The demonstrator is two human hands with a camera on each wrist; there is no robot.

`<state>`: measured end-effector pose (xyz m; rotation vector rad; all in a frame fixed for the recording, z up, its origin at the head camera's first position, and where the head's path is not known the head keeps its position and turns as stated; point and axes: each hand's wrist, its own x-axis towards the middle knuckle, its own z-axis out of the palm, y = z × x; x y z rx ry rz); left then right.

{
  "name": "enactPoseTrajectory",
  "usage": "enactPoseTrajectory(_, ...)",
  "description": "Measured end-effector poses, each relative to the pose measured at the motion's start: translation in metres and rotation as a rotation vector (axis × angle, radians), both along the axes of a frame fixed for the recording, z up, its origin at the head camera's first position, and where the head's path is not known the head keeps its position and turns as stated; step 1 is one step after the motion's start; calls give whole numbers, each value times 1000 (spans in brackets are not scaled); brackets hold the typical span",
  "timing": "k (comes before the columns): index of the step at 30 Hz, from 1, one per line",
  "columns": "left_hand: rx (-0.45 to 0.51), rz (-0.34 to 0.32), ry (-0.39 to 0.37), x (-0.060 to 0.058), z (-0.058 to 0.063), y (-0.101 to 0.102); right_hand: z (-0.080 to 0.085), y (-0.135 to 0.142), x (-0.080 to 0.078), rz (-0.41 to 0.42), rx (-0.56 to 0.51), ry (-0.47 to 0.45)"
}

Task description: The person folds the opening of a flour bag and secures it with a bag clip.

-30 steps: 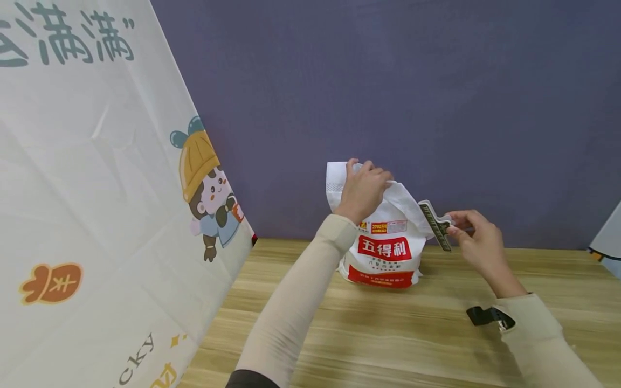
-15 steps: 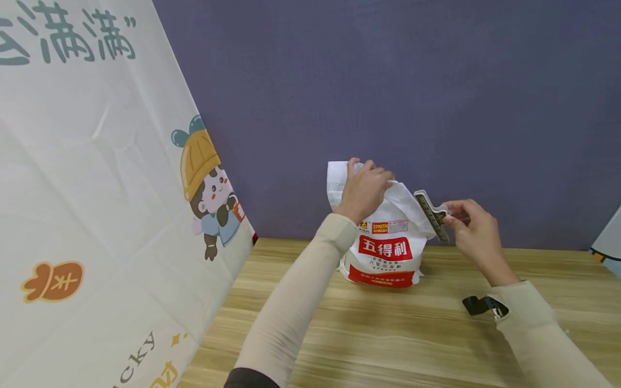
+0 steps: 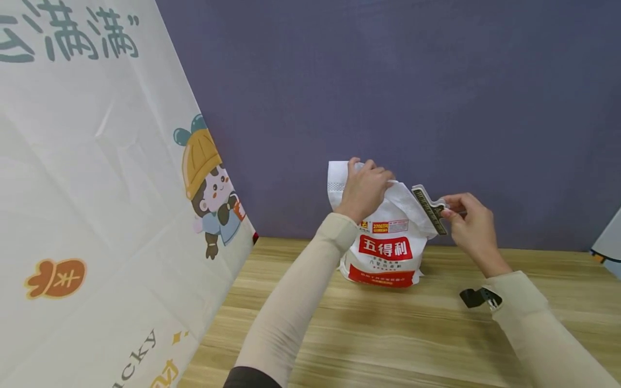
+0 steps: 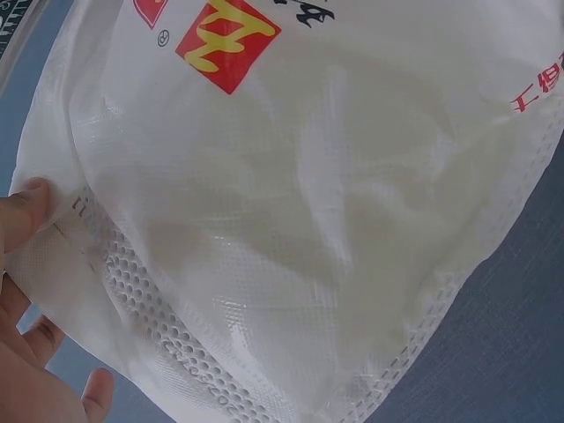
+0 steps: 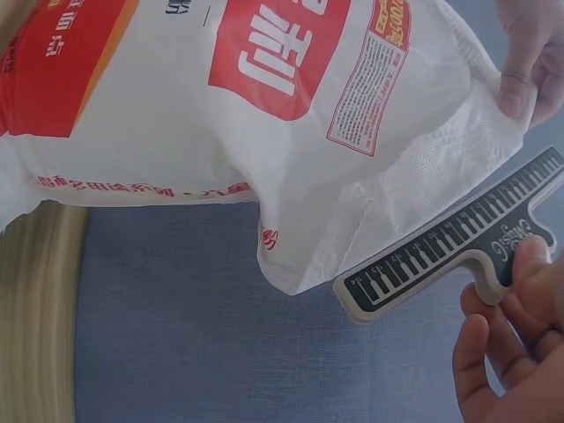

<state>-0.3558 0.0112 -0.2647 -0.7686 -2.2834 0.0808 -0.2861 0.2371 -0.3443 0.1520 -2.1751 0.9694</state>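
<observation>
A: What's at the far left?

B: A white banner (image 3: 97,188) with a cartoon child in a yellow hat, leaning well to the left of the left hand (image 3: 363,186). Behind everything is a purple wall (image 3: 388,81).

A: And the left hand itself?

B: Its fingers are curled round the folded top of a white flour bag (image 3: 388,242), gripping it. The bag stands on the wooden table (image 3: 364,334) directly below that hand, its red label facing the person. The left wrist view shows a thumb (image 4: 22,211) pressed on the bag's stitched, perforated top edge (image 4: 159,326).

A: What's to the right of it?

B: A long bag clip (image 3: 429,209) printed with piano keys, held just beside the bag's right top corner. In the right wrist view the clip (image 5: 449,251) lies close to the bag's corner (image 5: 308,256); whether they touch I cannot tell.

A: Who holds the clip?

B: The right hand (image 3: 468,223) pinches its handle between thumb and fingers (image 5: 533,264). Below that hand's wrist, a black strap buckle (image 3: 477,297) shows at the cuff of the beige sleeve (image 3: 533,323).
</observation>
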Motion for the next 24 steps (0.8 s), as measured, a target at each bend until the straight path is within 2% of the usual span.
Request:
enactPoseTrajectory(11, -22, 32, -19, 0, 1, 0, 8, -5, -9, -5, 20, 21)
enactPoseTrajectory(24, -25, 31, -39, 1, 1, 0, 13, -10, -21, -16, 32, 19)
